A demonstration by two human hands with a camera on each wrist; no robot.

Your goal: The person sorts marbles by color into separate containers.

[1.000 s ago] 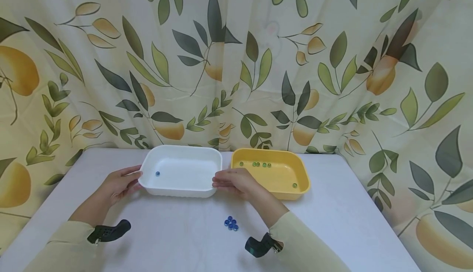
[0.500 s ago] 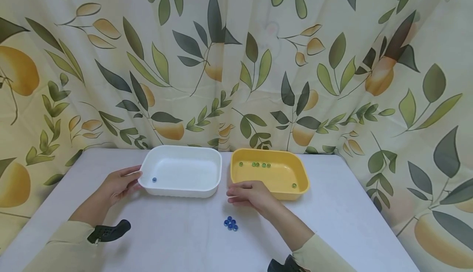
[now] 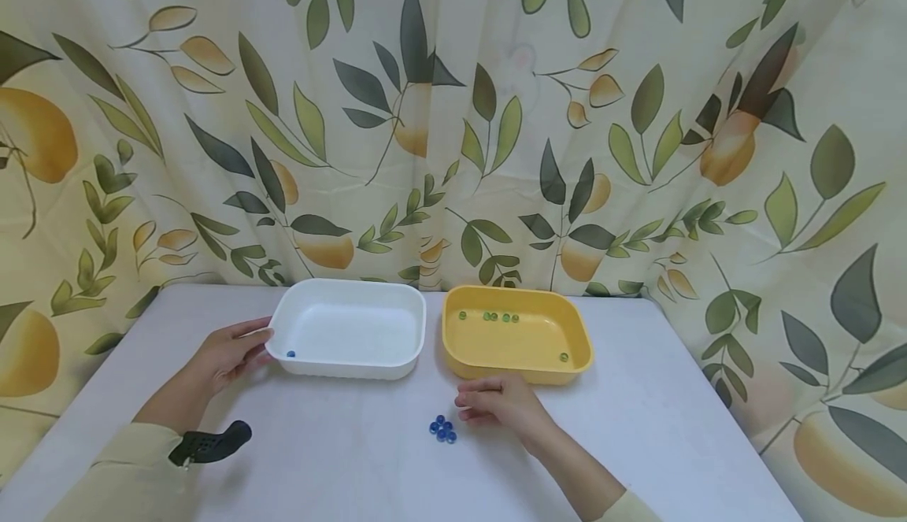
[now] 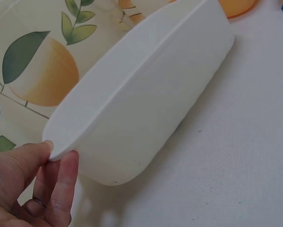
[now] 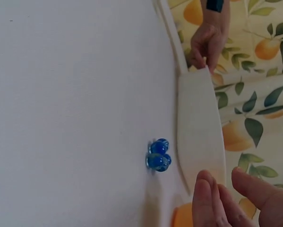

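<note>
My left hand (image 3: 225, 353) pinches the left rim of a white plastic tub (image 3: 347, 325); in the left wrist view the thumb and fingers (image 4: 68, 177) meet at its corner. One blue marble (image 3: 291, 354) lies inside at the near left, partly hidden by the front wall. My right hand (image 3: 505, 408) hovers over the table with nothing between thumb and fingers, just right of a small cluster of blue marbles (image 3: 442, 430). Those marbles (image 5: 158, 155) sit close together in the right wrist view, apart from the fingers.
A yellow tub (image 3: 524, 346) stands right of the white one, holding several green marbles (image 3: 494, 316). Both are near the back of the white-covered table (image 3: 340, 451). A leaf-and-fruit patterned curtain (image 3: 453, 112) hangs behind.
My right hand has left the white tub's right side and moved right and nearer to the blue cluster. The blue marble inside has rolled toward the near left. My left hand stays put.
</note>
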